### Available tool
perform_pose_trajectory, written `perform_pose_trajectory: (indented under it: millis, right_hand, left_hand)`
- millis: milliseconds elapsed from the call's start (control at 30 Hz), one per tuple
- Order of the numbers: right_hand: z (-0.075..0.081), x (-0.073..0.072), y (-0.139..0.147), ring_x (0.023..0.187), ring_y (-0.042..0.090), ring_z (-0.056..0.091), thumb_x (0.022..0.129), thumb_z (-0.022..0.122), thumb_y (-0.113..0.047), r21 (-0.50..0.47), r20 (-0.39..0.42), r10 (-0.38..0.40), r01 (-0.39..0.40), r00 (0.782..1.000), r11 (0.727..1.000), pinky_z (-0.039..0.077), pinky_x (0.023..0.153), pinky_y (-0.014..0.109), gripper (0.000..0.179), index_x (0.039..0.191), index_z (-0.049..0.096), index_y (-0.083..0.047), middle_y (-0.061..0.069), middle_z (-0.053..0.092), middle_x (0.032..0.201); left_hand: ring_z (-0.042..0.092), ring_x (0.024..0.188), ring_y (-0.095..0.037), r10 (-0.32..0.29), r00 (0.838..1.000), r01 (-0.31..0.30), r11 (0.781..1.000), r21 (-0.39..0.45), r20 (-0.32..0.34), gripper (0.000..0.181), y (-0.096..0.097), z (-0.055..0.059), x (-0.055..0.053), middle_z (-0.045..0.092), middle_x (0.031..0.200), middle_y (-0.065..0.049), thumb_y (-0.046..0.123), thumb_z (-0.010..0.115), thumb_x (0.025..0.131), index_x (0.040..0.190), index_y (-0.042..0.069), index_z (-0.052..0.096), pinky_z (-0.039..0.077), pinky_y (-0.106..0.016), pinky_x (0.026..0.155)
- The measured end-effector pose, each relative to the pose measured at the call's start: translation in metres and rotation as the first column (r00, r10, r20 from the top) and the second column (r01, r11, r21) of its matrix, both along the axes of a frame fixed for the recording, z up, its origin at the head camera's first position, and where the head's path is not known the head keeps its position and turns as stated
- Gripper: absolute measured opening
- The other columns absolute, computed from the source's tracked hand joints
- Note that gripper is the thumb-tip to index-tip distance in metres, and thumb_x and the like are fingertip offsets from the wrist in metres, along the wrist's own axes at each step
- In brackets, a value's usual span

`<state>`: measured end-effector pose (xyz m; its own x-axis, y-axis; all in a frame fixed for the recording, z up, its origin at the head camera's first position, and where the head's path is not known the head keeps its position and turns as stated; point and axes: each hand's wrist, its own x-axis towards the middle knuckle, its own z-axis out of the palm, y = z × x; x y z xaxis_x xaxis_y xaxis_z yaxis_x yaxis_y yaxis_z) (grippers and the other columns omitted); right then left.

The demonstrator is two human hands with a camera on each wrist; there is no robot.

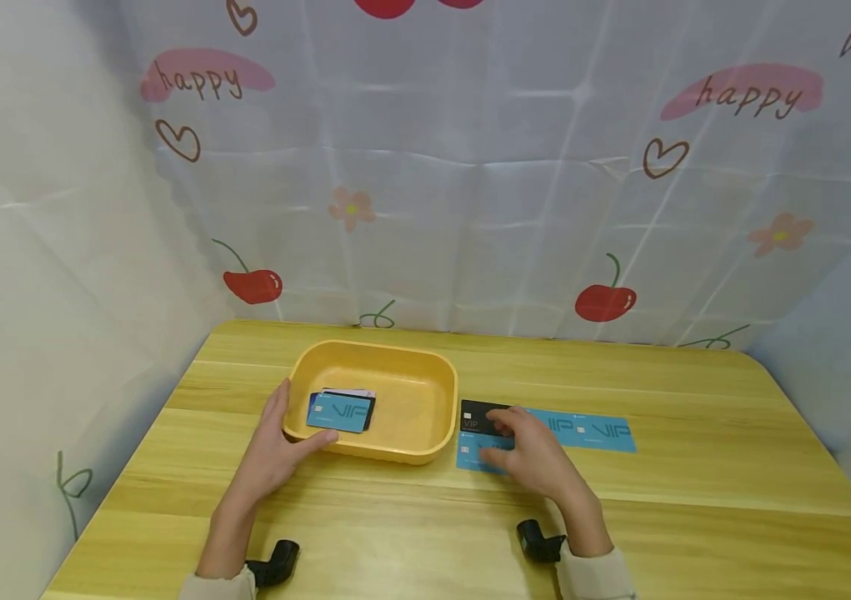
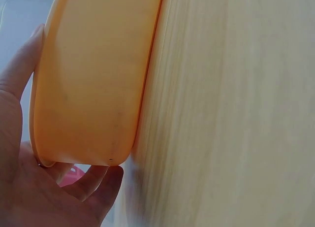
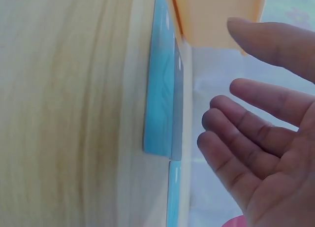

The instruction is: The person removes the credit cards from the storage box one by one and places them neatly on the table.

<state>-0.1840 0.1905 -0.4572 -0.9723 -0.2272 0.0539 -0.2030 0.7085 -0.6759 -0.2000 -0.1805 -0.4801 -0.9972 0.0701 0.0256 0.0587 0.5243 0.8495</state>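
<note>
Toward the worktop's (image 1: 695,517) far edge, the left hand (image 1: 272,457) grips the basin (image 1: 410,408), likely steadying it; the right hand (image 1: 533,458) spreads over cards (image 1: 478,416).

Head view: bright, diffuse illumination, source direction not determinable; pale glare streaks run along creases of the backdrop sheet (image 1: 470,192), grey shadow lies beside the left edge of the table (image 1: 710,508), and small print on the cards (image 1: 338,414) is illegible. Left wrist view: soft detail, faint dark shadow beside the fingertips of the left hand (image 2: 44,197). Right wrist view: hazy, yellow tray (image 3: 211,15) bleached pale, wood grain blurred.
</note>
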Motion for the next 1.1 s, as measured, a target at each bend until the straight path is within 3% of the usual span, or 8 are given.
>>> perform_pose_trajectory:
  millis: [367, 767, 900, 1100]
  right_hand:
    - [0.004, 0.001, -0.010, 0.107, 0.030, 0.060, 0.083, 0.079, -0.013, -0.104, -0.091, -0.025, 0.016, 0.996, 0.994, 0.051, 0.091, 0.047, 0.057, 0.134, 0.057, 0.002, 0.016, 0.062, 0.119]
    - [0.007, 0.004, -0.031, 0.103, 0.034, 0.060, 0.084, 0.079, -0.011, -0.210, -0.201, 0.005, -0.048, 0.980, 0.976, 0.052, 0.086, 0.051, 0.050, 0.129, 0.062, 0.000, 0.016, 0.062, 0.116]
    - [0.007, 0.003, -0.038, 0.099, 0.033, 0.061, 0.083, 0.080, -0.010, -0.251, -0.240, -0.023, -0.040, 0.970, 0.967, 0.053, 0.084, 0.049, 0.046, 0.125, 0.065, 0.000, 0.010, 0.062, 0.110]
    - [0.006, 0.004, -0.050, 0.093, 0.034, 0.059, 0.084, 0.079, -0.009, -0.300, -0.305, -0.061, -0.035, 0.950, 0.953, 0.053, 0.079, 0.049, 0.042, 0.123, 0.067, -0.002, 0.014, 0.060, 0.109]
  left_hand:
    - [0.009, 0.147, -0.040, -0.002, 1.000, 0.002, 1.000, -0.003, -0.001, 0.120, 0.000, -0.001, 0.000, 0.004, 0.162, -0.019, 0.046, 0.081, 0.080, 0.158, 0.003, 0.000, 0.016, -0.061, 0.113]
    - [0.008, 0.147, -0.040, -0.004, 1.000, 0.004, 1.000, -0.004, 0.001, 0.119, 0.000, 0.003, 0.000, 0.004, 0.162, -0.020, 0.044, 0.080, 0.081, 0.158, 0.002, 0.000, 0.015, -0.060, 0.113]
    - [0.008, 0.147, -0.040, -0.004, 1.000, 0.004, 1.000, -0.003, -0.001, 0.119, -0.001, 0.002, 0.000, 0.003, 0.162, -0.020, 0.044, 0.081, 0.080, 0.158, 0.002, 0.000, 0.015, -0.061, 0.113]
    - [0.008, 0.147, -0.040, -0.002, 1.000, 0.002, 1.000, -0.007, 0.002, 0.120, -0.001, 0.000, 0.000, 0.003, 0.162, -0.020, 0.045, 0.081, 0.080, 0.158, 0.002, 0.000, 0.015, -0.061, 0.113]
